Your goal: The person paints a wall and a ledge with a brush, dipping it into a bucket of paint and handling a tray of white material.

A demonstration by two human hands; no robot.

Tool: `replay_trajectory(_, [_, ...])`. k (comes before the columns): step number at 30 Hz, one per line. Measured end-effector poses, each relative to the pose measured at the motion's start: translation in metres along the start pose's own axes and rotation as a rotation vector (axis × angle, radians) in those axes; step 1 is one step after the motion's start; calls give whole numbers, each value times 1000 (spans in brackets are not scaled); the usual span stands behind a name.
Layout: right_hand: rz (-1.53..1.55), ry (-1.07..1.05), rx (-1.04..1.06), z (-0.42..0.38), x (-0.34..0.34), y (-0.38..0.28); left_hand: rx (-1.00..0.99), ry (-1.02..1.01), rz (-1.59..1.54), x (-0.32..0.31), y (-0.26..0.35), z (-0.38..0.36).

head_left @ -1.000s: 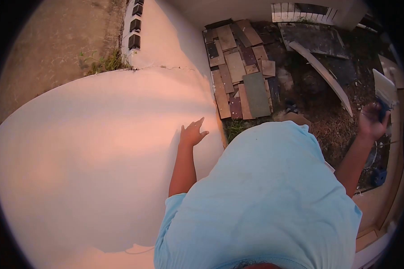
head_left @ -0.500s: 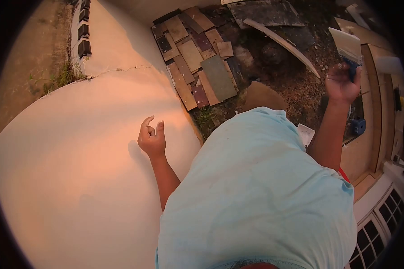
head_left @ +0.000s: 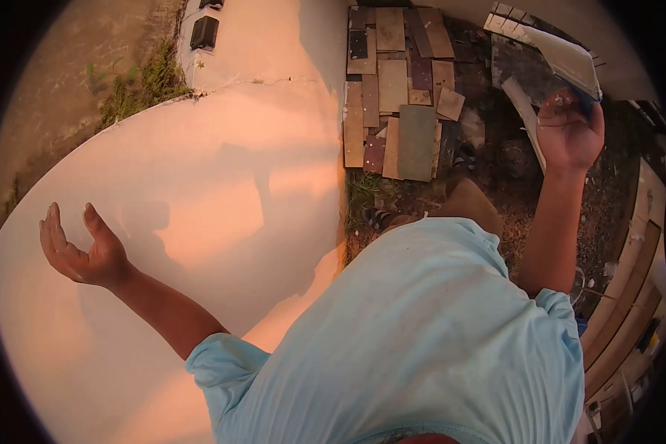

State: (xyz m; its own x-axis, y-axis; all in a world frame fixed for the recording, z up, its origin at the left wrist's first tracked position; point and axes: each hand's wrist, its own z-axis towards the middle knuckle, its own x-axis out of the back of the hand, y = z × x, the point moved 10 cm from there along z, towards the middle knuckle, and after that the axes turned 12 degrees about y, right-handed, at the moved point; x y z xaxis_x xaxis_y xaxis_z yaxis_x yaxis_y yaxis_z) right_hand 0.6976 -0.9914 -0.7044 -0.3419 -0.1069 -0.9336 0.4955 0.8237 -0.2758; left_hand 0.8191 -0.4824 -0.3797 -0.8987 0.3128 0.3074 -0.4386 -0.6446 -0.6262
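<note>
At nine o'clock, our left hand [head_left: 85, 248], its fingers released and slightly bent, is over the wall [head_left: 177, 137]. At one o'clock, boards [head_left: 416, 140] cover some ground. Between two and three o'clock, our right hand [head_left: 570, 137] grips the scraper [head_left: 570, 64], its pale blade at two.

Flat panels [head_left: 392, 83] in tan, brown and maroon lay edge to edge and overlapping on the dark, littered ground [head_left: 496, 159], a larger grey-green panel [head_left: 416, 140] near their lower right. A small tan panel [head_left: 451, 104] sat askew at their right side, and a tuft of grass [head_left: 362, 185] grew just below them. Farther right, a long pale plank [head_left: 524, 111] lay slanted. At upper left, green weeds [head_left: 152, 81] bordered brown ground [head_left: 74, 66], near a dark boxy fixture [head_left: 204, 32]. A small yellow-and-black object [head_left: 651, 337], too small to identify, showed at far right.
</note>
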Motion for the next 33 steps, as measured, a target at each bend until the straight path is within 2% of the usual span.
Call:
replay_trajectory(3, [8,-117,-208,51,-12,39,-76,-123,197,-41,-6,6])
replay_trajectory(4, [25,-98,-220,65,-3,42,-93,-152,325,-52,-8,1])
replay_trajectory(5, [17,-65,-301,77,7,53,-24,-214,372,-62,-31,-19])
replay_trajectory(6, [6,-35,-385,86,15,65,-39,-239,375,-68,-24,-20])
replay_trajectory(8, [5,-4,-415,101,21,81,-130,-438,671,-98,-18,-28])
replay_trajectory(11, [-77,106,-499,112,50,104,-92,-532,684,-110,-28,-40])
replay_trajectory(15, [-77,139,-551,118,57,126,-38,-619,747,-115,-36,-46])
replay_trajectory(19, [-68,126,-529,123,58,131,-36,-600,775,-116,-36,-48])
replay_trajectory(21, [-105,226,-525,117,76,134,-71,-605,732,-115,-35,-50])
replay_trajectory(25, [-107,287,-561,118,101,147,-136,-667,774,-122,-29,-54])
replay_trajectory(33, [-117,285,-598,125,106,180,-114,-730,759,-128,-33,-62])
